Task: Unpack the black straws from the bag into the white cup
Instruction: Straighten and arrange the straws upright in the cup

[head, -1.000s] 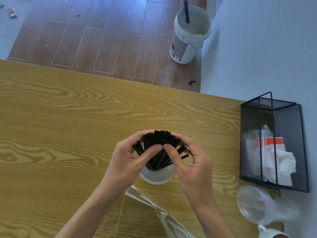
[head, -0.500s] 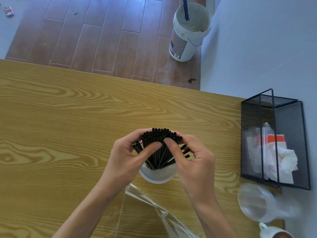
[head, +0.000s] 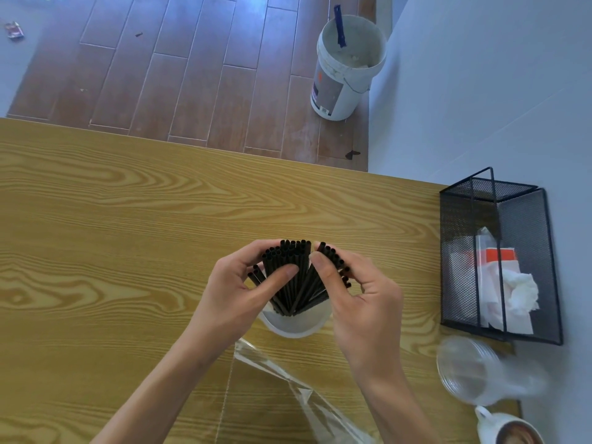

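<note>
A bundle of black straws (head: 296, 277) stands upright in the white cup (head: 296, 326) on the wooden table (head: 112, 251). My left hand (head: 238, 290) wraps the left part of the bundle, thumb pressed on its front. My right hand (head: 358, 302) holds the right part, thumb on the straws. The straw tops fan apart into two groups with a narrow gap between them. The clear plastic bag (head: 288, 386) lies flat on the table just in front of the cup, between my forearms. Most of the cup is hidden by my hands.
A black mesh basket (head: 499, 261) with white paper and an orange-marked pack stands at the table's right edge. A clear plastic cup (head: 471, 370) lies in front of it, and a white mug (head: 509, 431) at the bottom right. A white bucket (head: 346, 68) stands on the floor beyond.
The straw tops have spread from one tight bundle into two groups, my right hand drawing its share slightly to the right. The cup and bag have stayed put.
</note>
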